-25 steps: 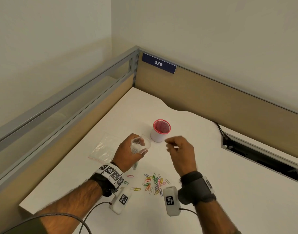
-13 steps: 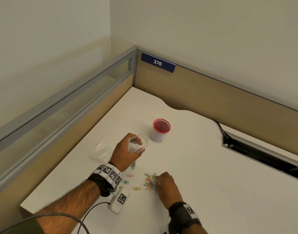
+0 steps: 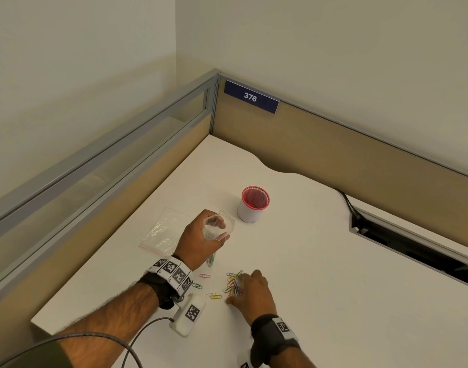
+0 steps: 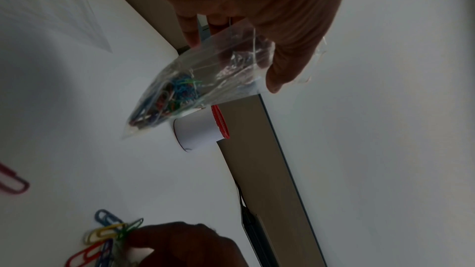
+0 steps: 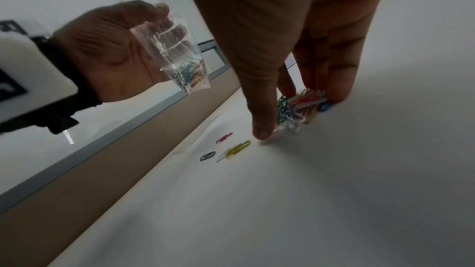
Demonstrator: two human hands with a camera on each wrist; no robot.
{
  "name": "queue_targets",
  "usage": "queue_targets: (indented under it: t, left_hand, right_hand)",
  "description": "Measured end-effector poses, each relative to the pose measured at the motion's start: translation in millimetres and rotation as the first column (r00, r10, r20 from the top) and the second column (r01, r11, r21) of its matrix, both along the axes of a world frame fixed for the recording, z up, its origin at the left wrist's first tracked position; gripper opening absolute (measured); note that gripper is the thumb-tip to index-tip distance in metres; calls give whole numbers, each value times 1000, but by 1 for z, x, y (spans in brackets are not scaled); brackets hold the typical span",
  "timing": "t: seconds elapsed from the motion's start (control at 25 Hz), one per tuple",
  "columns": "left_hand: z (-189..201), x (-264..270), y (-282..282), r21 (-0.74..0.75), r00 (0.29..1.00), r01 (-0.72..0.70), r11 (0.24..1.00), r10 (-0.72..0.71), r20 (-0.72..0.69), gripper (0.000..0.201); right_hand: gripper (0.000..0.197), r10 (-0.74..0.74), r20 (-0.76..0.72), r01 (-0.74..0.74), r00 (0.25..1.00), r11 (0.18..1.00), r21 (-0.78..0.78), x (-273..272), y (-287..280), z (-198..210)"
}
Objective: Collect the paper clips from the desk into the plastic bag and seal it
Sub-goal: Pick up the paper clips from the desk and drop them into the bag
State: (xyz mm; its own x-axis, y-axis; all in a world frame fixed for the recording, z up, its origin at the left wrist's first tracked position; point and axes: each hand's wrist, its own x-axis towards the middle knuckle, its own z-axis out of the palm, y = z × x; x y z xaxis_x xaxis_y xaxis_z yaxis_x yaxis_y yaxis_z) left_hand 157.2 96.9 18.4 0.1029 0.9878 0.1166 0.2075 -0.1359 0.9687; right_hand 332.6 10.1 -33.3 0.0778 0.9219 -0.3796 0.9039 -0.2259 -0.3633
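My left hand [image 3: 213, 231] holds a small clear plastic bag [image 3: 227, 221] upright above the white desk [image 3: 320, 274], its mouth held open. The left wrist view shows several coloured paper clips in the bag's [image 4: 195, 88] lower corner. My right hand [image 3: 235, 290] is down on the desk just in front of the bag. Its thumb and fingers pinch a bunch from the pile of coloured paper clips [image 5: 306, 98]. Loose on the desk to the left of the pile lie a pink clip [image 3: 204, 275], a green clip [image 3: 197, 286] and a yellow clip [image 3: 216, 296].
A white cup with a red rim [image 3: 252, 208] stands just behind the bag. A second clear bag [image 3: 164, 232] lies flat to the left. Partition walls [image 3: 333, 144] close the back and left. A cable slot [image 3: 413, 248] is cut into the desk at the right.
My right hand dropped from beside the bag's mouth to the clip pile and its fingers have closed round a bunch. The left hand with the bag has hardly moved.
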Motion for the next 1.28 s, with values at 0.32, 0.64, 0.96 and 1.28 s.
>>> queue_targets:
  t: [0.32,0.64,0.96,1.28]
  left_hand:
    - [0,-2,5,-5,1000,10,1000,-10,-1,32]
    - [3,-3,6,-6,1000,0,1000,0,-17,31]
    - [3,7,3,4,999,12,1000,-12,-30,31]
    - [7,14,2,28,994,45,999,-42,-100,39]
  right_hand:
    - [15,92,66,-98,994,991,95,-8,12,-3]
    - [15,-142,-175,150,974,988,36,22,29,23]
    - [8,-29,-493,252,869,886,391,14,56,148]
    - [4,221,-285,-57,933,871,488,-34,72,164]
